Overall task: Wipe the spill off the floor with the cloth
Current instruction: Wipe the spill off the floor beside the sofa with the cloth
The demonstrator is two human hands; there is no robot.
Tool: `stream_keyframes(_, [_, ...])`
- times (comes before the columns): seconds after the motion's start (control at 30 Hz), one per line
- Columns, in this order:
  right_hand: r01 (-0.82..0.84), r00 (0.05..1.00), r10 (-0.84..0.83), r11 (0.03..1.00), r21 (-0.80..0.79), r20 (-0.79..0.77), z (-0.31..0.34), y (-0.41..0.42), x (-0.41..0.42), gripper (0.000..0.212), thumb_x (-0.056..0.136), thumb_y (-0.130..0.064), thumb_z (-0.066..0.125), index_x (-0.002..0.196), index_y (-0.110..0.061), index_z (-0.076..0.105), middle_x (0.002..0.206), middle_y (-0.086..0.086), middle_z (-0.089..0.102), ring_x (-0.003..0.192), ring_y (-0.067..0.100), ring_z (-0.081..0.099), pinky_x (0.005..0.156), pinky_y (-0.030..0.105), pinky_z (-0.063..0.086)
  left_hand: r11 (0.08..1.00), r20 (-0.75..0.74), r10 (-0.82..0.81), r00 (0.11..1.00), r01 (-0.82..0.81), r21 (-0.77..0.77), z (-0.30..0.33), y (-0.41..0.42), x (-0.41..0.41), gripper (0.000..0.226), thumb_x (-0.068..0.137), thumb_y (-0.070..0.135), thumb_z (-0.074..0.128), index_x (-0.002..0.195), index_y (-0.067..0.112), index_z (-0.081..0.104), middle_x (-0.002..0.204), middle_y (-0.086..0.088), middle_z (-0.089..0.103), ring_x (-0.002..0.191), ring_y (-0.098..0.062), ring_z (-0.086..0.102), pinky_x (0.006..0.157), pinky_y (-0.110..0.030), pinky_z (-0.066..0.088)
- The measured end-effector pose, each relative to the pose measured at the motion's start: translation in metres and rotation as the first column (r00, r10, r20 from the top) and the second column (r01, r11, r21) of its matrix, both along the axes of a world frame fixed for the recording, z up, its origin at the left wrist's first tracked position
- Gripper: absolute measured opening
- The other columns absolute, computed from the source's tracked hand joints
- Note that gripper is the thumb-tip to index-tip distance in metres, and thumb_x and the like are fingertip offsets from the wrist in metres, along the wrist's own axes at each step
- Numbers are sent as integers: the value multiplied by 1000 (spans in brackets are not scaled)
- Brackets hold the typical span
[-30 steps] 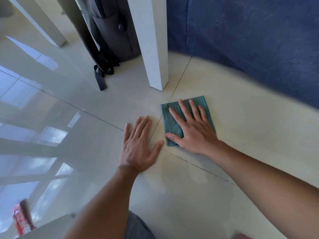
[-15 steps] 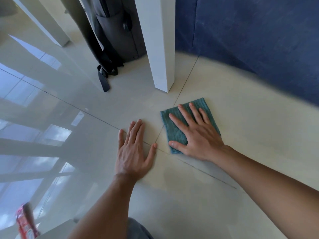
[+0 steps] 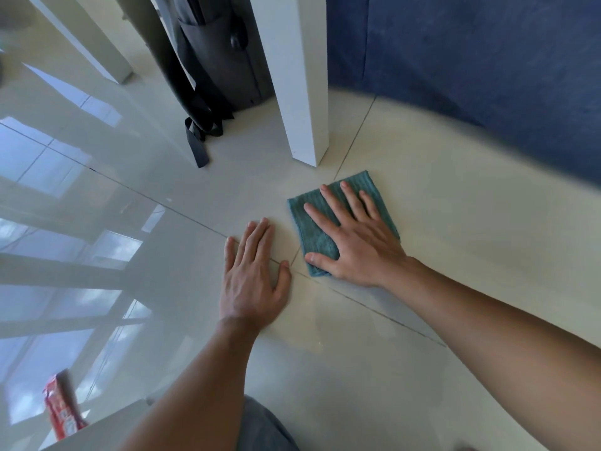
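Observation:
A folded teal cloth (image 3: 313,231) lies flat on the glossy cream floor tiles (image 3: 455,229), just in front of a white furniture leg. My right hand (image 3: 357,242) presses down on it, palm flat and fingers spread, covering most of the cloth. My left hand (image 3: 252,271) rests flat on the bare tile just left of the cloth, fingers together, holding nothing. I cannot make out a distinct spill on the shiny floor; the cloth hides whatever lies beneath it.
The white leg (image 3: 300,92) stands just beyond the cloth. A dark grey backpack (image 3: 221,60) with dangling straps sits behind it, and a blue fabric surface (image 3: 487,66) runs along the far right. A red packet (image 3: 61,408) lies at the lower left. My knee (image 3: 263,428) is at the bottom.
My right hand has slid the cloth a little toward the white leg. My left hand has shifted slightly left and its thumb has drawn in.

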State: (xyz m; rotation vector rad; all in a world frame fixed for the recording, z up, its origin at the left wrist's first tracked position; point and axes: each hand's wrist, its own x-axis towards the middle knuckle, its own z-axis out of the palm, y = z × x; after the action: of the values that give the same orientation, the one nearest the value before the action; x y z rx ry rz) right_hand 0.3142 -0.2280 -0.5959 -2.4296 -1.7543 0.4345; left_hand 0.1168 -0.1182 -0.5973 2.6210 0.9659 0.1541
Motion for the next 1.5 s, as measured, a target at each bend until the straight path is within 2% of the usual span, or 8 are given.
stream_keyframes(0.33, [15,997,-15,1000,-4,-72,9,-94,-48,87,91,-78,34,162,-37,5,172,-4,-12,156,23,-21,127,51,-3,999,-3,-37,999,37,32,2,-7,1,64,95,42,34,153,15,35,159,-4,36,152,-20,22,124,-51,12])
stream_keyframes(0.43, [84,994,-86,996,-32,-63,11,-143,-48,85,91,-80,31,162,-41,4,171,-9,-12,156,20,-21,127,50,-1,997,4,-68,998,68,22,3,-11,2,65,95,43,34,153,15,34,159,-4,35,152,-20,23,124,-52,10])
stream_keyframes(0.57, [243,970,-243,969,-45,8,8,-187,-13,85,90,-82,28,162,-39,12,173,-6,0,158,24,-8,126,52,6,998,4,-52,999,51,32,1,-14,6,66,95,45,35,154,15,32,160,-3,32,153,-18,20,125,-52,7])
stream_keyframes(0.7, [391,920,-388,918,-61,61,3,-184,31,87,88,-82,24,162,-39,9,173,-5,-2,158,26,-6,127,51,3,998,11,-49,999,49,35,0,-12,6,65,95,44,38,153,15,33,159,-3,33,151,-19,24,124,-50,9])
stream_keyframes(0.9, [446,894,-440,893,-60,89,2,-141,69,90,86,-83,20,162,-38,3,173,-2,-7,157,29,-11,126,53,-2,998,-7,-47,999,48,46,-1,-10,5,65,95,43,40,153,15,34,160,-2,33,151,-18,25,125,-49,9])
stream_keyframes(1.2, [321,945,-316,945,-55,81,0,-25,73,92,87,-82,19,162,-33,1,172,5,-12,156,36,-15,124,58,-5,999,14,-47,999,46,13,0,-8,6,62,95,38,38,152,15,37,159,-2,35,152,-16,24,125,-49,9])
stream_keyframes(1.33, [177,984,-176,984,-33,32,0,9,38,93,88,-80,24,163,-30,3,172,8,-10,156,38,-14,124,59,-6,999,25,-51,998,51,0,0,-5,6,57,98,36,36,151,14,39,158,-3,38,151,-16,25,125,-48,9])
stream_keyframes(1.5, [-34,999,34,999,2,13,0,-3,3,93,88,-78,31,163,-29,8,172,9,-3,157,37,-10,125,58,-3,998,37,-55,998,55,-3,0,-4,4,56,100,37,35,150,12,40,157,-4,39,151,-17,27,124,-51,11])
